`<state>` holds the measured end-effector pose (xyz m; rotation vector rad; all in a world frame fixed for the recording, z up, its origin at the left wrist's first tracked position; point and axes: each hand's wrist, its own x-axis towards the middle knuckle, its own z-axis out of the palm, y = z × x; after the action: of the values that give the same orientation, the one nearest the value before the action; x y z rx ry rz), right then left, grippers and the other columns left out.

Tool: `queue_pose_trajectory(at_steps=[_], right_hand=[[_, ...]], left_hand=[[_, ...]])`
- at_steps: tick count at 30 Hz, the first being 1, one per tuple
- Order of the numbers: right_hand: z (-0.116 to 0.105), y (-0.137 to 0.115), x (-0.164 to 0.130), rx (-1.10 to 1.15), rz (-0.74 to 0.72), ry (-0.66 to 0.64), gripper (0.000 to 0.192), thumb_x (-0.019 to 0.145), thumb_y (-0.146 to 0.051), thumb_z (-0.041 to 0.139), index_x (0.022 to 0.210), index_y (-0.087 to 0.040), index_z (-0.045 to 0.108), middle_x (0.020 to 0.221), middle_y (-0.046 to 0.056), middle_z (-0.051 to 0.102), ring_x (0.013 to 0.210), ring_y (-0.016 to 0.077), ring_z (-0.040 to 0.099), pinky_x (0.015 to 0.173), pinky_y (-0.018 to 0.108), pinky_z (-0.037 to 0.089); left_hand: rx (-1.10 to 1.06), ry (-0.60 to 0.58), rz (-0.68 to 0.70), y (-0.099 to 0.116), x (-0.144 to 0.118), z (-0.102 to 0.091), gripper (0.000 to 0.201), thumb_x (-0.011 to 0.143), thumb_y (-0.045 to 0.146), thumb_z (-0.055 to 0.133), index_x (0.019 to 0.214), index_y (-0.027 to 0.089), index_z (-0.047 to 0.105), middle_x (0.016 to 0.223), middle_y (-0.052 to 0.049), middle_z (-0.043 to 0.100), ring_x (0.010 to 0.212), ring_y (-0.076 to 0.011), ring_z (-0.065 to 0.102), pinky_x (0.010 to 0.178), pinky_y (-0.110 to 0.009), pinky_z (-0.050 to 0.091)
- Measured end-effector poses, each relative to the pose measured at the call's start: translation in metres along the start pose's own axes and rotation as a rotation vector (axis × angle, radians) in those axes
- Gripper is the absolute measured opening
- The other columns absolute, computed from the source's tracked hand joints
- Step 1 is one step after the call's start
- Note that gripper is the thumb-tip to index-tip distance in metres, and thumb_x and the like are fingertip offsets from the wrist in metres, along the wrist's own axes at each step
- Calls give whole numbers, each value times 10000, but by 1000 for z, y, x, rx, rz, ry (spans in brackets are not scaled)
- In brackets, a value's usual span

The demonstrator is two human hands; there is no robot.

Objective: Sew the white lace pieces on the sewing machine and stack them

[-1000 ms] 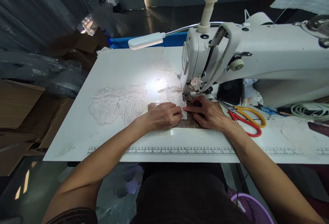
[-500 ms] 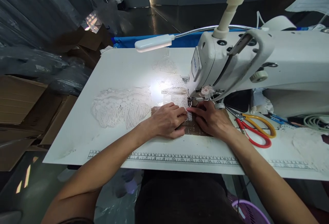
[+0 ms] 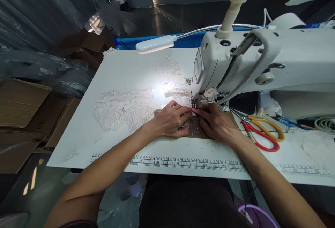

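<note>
Shifted since half a second ago: the white openwork lace strip (image 3: pixel 180 98), its near end drawn closer to the needle area with less of it showing, and the bare left hand (image 3: pixel 171 120), its fingertips nearer the bare right hand (image 3: pixel 218 121). Listed by size: one white tabletop (image 3: pixel 78 141) with a printed black ruler scale (image 3: pixel 170 162) along its front edge; one white metal sewing machine (image 3: pixel 300 57), its head over the work; one fringed white lace piece (image 3: pixel 125 111), flat at left. Left hand: fingers bent, tips on the strip, thumb apart. Right hand: index finger extended to the strip's edge; a pinch by either cannot be told. One glossy brown flat panel (image 3: pixel 196 130), partly beneath both hands. One pair of scissors with red and orange handles (image 3: pixel 261 119), beside the right wrist. Smallest, one metal presser foot (image 3: pixel 197 104), near the right fingertips; whether lace lies under it is hidden. Step in hand, as judged: aligning the strip's edge at the foot. Next move likely calls for level lace, light guiding pressure and fingertips clear of the needle.
</note>
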<state>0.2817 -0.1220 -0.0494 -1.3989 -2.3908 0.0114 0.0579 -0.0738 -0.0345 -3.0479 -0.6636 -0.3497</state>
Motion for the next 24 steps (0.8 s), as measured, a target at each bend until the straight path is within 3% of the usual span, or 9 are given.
queue_pose_trajectory(at_steps=[6, 13, 18, 24], right_hand=[[2, 1, -5, 105, -11, -11, 373, 943, -205, 466, 1249, -210, 680, 1175, 161, 596, 1021, 297, 585, 797, 431, 543], [4, -3, -1, 3, 33, -62, 409, 929, -189, 456, 1300, -194, 628, 1124, 177, 624, 964, 299, 584, 717, 411, 542], [8, -5, 0, -13, 43, -36, 405, 921, -189, 452, 1291, -186, 617, 1085, 172, 637, 1014, 318, 554, 786, 457, 540], [-5, 1, -2, 179, 106, -1, 382, 951, -235, 431, 1275, -178, 625, 1174, 161, 625, 961, 271, 638, 830, 423, 549]], left_hand=[[-8, 26, 7, -4, 1, 1, 412, 933, 367, 476, 1194, 82, 620, 1243, -148, 620, 927, -247, 612, 863, -417, 428], [12, 5, -21, -4, 4, -1, 424, 934, 375, 475, 1182, 69, 630, 1271, -176, 599, 918, -253, 613, 864, -440, 432], [7, 17, -51, -5, 5, 2, 441, 924, 408, 483, 1172, 75, 631, 1303, -185, 574, 991, -277, 608, 882, -448, 427], [-8, 49, -78, -6, 5, 7, 504, 912, 442, 477, 1221, 64, 600, 1300, -193, 569, 1044, -292, 601, 914, -467, 408]])
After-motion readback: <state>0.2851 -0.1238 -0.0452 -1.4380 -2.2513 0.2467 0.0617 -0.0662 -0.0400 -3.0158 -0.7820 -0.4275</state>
